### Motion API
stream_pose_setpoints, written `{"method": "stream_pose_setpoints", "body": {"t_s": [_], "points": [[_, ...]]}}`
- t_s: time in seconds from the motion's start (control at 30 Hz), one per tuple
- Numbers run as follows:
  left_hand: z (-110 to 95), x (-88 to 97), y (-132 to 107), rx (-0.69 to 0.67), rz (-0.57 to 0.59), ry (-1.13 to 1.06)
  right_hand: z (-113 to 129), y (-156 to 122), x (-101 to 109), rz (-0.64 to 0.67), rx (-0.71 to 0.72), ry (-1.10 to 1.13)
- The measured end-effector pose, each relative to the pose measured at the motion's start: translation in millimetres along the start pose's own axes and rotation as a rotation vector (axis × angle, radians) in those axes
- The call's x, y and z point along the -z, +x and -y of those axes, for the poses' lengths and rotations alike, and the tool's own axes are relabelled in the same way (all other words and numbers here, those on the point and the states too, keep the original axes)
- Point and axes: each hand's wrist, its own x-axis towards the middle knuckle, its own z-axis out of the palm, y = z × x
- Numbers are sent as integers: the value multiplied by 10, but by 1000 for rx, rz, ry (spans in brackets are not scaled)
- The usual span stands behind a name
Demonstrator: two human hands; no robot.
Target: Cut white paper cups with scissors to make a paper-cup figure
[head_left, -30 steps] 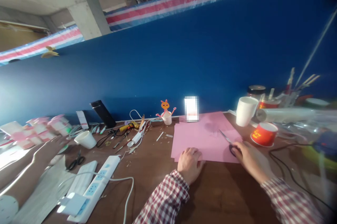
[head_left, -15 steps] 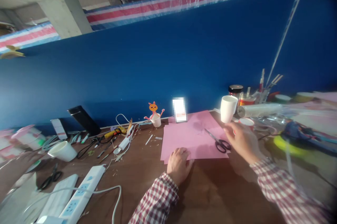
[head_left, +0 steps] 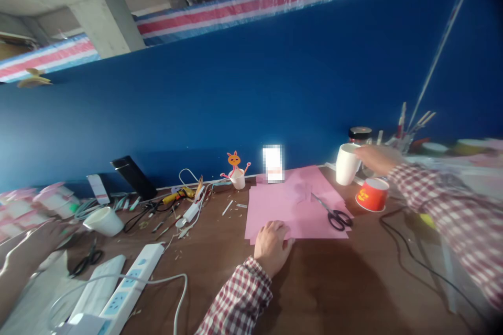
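Blue wall (head_left: 251, 88) behind, brown desk (head_left: 330, 282) below

On my view, the left hand (head_left: 273, 247) lies palm down on the near edge of the pink paper (head_left: 275, 210), its fingers loosely bent and holding nothing. The right hand (head_left: 377, 160) is at the rim of one tall white cup (head_left: 347, 166), to the right of the paper; its fingers do not show clearly, so I cannot tell how far open it is, or whether it grips.

Of the pink paper I count at least two sheets, overlapping. One pair of scissors (head_left: 330, 212) lies on its right part; a second pair (head_left: 87, 260) lies far to the left, near one co-worker's hand (head_left: 49, 239). I count also one red cup (head_left: 372, 194) beside the tall one, one tilted cup (head_left: 105, 221) at left, and one small cup (head_left: 237, 180) bearing an orange figure (head_left: 234, 159).
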Motion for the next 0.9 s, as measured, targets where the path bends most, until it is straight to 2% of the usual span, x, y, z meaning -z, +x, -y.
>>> {"method": "stream_pose_setpoints", "body": {"t_s": [0.1, 0.17, 0.27, 0.37, 0.67, 0.8, 0.9], "points": [[9, -20, 2, -4, -11, 5, -67, 84, 25, 235, 68, -105], [18, -28, 4, -9, -15, 4, -80, 125, 42, 330, 83, -170], [27, -32, 7, -12, -15, 1, -61, 145, 72, 401, 89, -228], [26, -25, 8, -5, -8, 3, -22, 132, 116, 402, 76, -252], [4, 1, 9, 17, 13, -6, 119, 88, 347, 147, 44, -176], [6, -12, 8, 2, -13, -17, 258, 34, 506, -20, 25, -159], [26, -32, 15, 5, -30, -26, 438, -24, 615, -221, 6, -156]]}}
